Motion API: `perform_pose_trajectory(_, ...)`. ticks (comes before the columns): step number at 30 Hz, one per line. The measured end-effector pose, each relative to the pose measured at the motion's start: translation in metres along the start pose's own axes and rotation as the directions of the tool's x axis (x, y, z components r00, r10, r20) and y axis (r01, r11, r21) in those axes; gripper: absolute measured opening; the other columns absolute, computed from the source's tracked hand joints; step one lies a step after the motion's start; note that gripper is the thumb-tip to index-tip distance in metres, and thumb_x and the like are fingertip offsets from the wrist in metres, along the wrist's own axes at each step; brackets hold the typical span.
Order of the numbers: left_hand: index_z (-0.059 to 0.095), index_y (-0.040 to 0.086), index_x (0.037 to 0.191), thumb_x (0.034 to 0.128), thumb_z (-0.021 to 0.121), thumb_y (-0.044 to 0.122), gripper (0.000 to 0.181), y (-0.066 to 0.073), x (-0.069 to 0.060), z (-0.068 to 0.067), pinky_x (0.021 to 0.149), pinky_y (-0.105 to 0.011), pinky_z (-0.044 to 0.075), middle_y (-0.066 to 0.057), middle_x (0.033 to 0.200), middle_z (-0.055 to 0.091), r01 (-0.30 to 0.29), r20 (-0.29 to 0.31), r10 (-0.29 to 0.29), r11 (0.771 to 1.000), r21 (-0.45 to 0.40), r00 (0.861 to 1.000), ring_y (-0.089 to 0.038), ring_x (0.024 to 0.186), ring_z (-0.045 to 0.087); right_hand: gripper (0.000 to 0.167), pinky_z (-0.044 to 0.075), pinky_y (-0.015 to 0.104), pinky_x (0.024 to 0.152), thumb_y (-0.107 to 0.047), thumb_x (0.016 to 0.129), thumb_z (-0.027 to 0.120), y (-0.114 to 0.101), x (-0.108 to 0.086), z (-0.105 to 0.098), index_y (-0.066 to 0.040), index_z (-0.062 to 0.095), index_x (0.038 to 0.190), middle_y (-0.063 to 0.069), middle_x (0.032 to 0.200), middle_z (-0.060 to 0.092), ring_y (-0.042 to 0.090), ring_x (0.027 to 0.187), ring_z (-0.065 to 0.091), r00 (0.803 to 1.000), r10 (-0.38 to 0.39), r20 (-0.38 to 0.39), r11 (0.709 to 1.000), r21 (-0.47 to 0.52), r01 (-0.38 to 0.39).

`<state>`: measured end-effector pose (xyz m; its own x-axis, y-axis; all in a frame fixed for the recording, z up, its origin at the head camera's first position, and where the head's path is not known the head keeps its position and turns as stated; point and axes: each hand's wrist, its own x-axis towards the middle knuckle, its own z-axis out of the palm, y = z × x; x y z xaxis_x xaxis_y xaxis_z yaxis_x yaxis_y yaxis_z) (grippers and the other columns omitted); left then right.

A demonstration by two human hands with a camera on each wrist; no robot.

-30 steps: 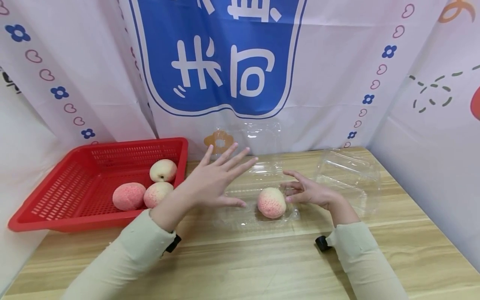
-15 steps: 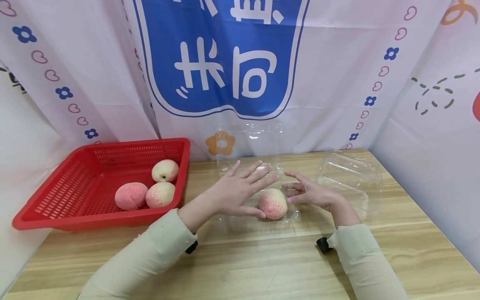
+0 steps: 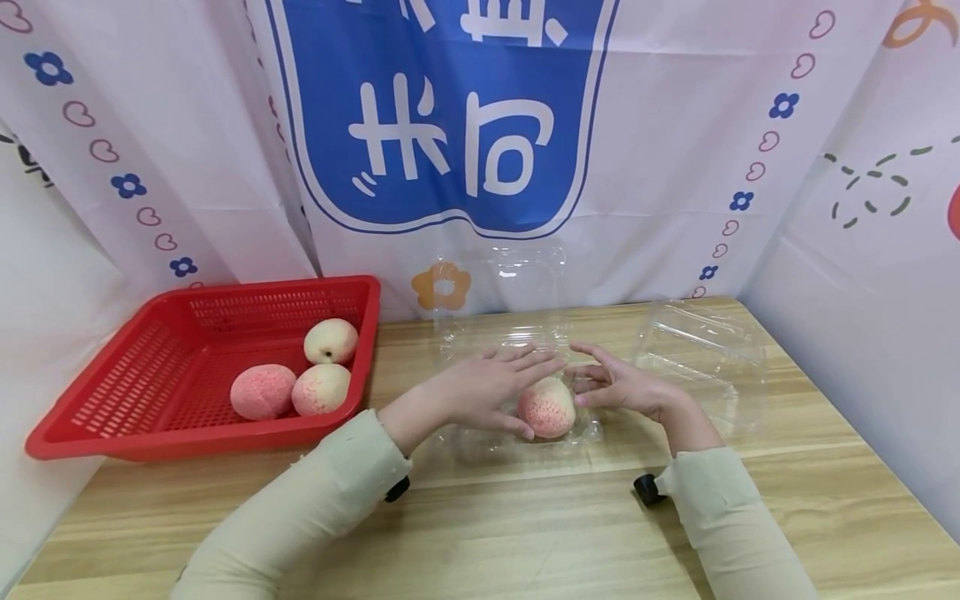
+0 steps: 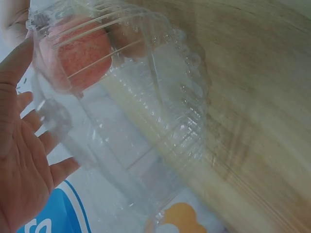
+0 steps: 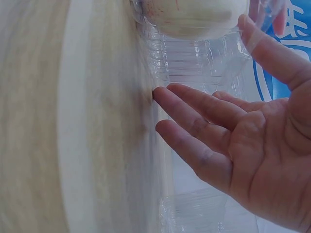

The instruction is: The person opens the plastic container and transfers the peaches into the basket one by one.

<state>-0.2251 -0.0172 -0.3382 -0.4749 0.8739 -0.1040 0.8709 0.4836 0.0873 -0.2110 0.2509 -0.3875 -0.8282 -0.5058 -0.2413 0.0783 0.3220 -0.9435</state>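
Note:
A pink-and-cream peach [image 3: 547, 408] sits at the right end of a clear plastic clamshell box [image 3: 480, 446], whose lid [image 3: 501, 283] stands raised at the back. My left hand [image 3: 483, 392] reaches over the box with fingers extended, thumb and fingertips close to the peach's left side. In the left wrist view the peach [image 4: 80, 53] shows through the box wall, and whether the left hand touches it cannot be told. My right hand [image 3: 615, 385] stays at the box's right end, fingers loosely bent; in the right wrist view its thumb [image 5: 272, 53] lies against the clear wall.
On the left stands a red plastic basket [image 3: 225, 437] with a pink peach [image 3: 262, 392] and two paler peaches [image 3: 330, 342] in it. Another clear plastic box [image 3: 697, 358] lies at the right back of the wooden table [image 3: 525, 525]. A printed curtain [image 3: 637, 167] hangs behind.
My left hand has moved right from beside the basket to the peach in the box, and its spread fingers have come lower. The right hand has stayed in place.

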Motion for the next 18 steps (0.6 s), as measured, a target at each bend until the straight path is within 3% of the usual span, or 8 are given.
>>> perform_pose_trajectory(9, 0.023, 0.019, 0.158, 0.0808, 0.082, 0.04, 0.099, -0.004, 0.01, 0.005, 0.12, -0.044, 0.031, -0.005, 0.161, 0.035, -0.084, -0.014, 0.082, 0.987, -0.139, 0.996, -0.025, 0.148, 0.035, 0.095, 0.029, 0.06, 0.117, -0.009, 0.093, 0.067, 0.0, -0.001, -0.001, -0.013, 0.0, 0.159, 0.025, 0.16, 0.027, 0.048, 0.143, 0.033, 1.0, -0.007, 0.008, 1.0, 0.005, 0.007)
perform_pose_trajectory(18, 0.019, 0.025, 0.16, 0.0787, 0.085, 0.028, 0.105, -0.009, 0.017, 0.012, 0.113, -0.042, 0.042, -0.005, 0.157, 0.04, -0.08, 0.022, 0.088, 0.965, -0.251, 0.996, -0.021, 0.139, 0.046, 0.097, 0.03, 0.059, 0.117, -0.01, 0.091, 0.069, -0.001, -0.001, 0.0, -0.014, 0.001, 0.16, 0.027, 0.158, 0.029, 0.046, 0.143, 0.035, 1.0, 0.013, -0.005, 1.0, 0.004, -0.013)
